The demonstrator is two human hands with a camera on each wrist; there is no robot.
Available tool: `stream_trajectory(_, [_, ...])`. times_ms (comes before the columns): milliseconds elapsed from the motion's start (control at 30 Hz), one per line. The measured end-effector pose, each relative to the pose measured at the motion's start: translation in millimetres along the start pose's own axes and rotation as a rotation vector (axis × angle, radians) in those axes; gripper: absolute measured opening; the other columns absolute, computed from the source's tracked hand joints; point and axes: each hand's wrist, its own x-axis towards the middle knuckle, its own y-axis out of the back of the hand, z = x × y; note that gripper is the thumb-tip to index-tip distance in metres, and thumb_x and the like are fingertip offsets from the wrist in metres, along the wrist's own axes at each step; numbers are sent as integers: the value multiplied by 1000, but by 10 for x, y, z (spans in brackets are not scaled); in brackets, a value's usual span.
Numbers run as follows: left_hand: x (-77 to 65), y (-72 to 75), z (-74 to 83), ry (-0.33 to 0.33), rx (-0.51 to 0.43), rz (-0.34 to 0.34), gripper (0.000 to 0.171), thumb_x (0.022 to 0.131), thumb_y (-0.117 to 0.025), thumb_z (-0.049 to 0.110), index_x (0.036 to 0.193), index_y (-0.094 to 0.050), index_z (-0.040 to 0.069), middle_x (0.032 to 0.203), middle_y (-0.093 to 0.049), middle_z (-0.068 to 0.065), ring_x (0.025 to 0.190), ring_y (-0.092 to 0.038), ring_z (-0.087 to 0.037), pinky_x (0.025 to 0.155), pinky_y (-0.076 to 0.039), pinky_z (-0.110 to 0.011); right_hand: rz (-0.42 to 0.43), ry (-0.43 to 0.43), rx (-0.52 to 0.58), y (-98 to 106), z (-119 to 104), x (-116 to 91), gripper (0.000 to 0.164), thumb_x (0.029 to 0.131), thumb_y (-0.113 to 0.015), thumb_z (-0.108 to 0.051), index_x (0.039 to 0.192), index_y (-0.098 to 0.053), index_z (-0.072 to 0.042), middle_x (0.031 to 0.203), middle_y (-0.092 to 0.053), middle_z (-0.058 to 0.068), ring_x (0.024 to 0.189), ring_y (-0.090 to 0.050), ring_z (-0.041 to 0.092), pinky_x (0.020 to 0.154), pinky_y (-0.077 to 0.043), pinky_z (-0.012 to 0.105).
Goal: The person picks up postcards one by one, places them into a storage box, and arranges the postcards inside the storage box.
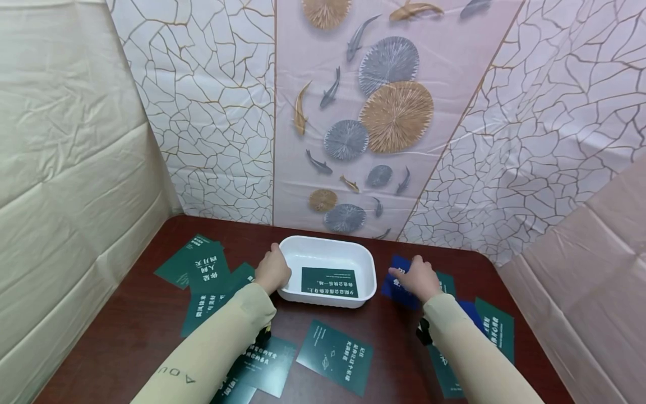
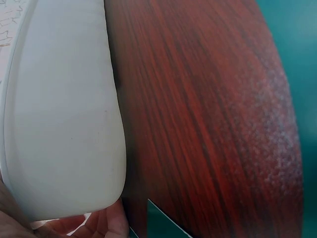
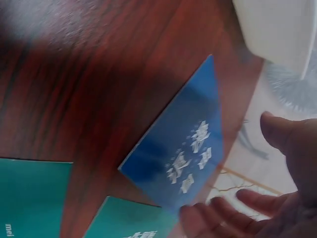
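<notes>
Your left grip (image 1: 273,270) clamped on a smooth white oblong basin (image 1: 328,255), your right grip (image 1: 418,278), fingers apart, at a flat blue card (image 3: 178,144) right of it, green cards (image 1: 335,358) on the glossy wood-grain table (image 1: 398,348), crackle-patterned cloth (image 1: 212,112) behind.

The head view is lit softly and evenly; a pale sheen is seen on a green card (image 1: 270,367) and on the right cloth (image 1: 497,120). In the left wrist view, the table (image 2: 198,99) is marked by grainy glare, and the tub (image 2: 64,114) is greyed by shade. In the right wrist view, the right hand (image 3: 297,173) is darkened and blurred, and the blue card (image 3: 171,141) is slightly smeared.
</notes>
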Motion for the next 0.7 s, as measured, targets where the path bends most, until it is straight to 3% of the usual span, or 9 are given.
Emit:
stream_trajectory(267, [28, -14, -11, 1, 7, 5, 75, 88, -64, 11, 147, -20, -3, 127, -51, -25, 106, -58, -35, 87, -49, -52, -66, -138, -84, -50, 86, 3, 112, 84, -56, -68, 140, -13, 20, 126, -31, 46, 113, -40, 59, 91, -38, 67])
stream_trajectory(433, [22, -10, -5, 3, 5, 5, 74, 88, -64, 10, 147, -21, -3, 126, -51, -25, 104, -59, -35, 87, -49, -52, -77, -203, -87, -100, 97, 25, 117, 81, -57, -71, 140, -10, 19, 122, -31, 45, 109, -40, 57, 92, -37, 67])
stream_trajectory(700, [5, -1, -10, -3, 7, 7, 72, 88, -64, 10, 146, -23, -3, 124, -52, -25, 102, -60, -34, 85, -50, -51, -34, -234, -118, -185, 93, 76, 117, 79, -58, -73, 139, -15, 18, 120, -32, 45, 108, -41, 55, 94, -37, 66])
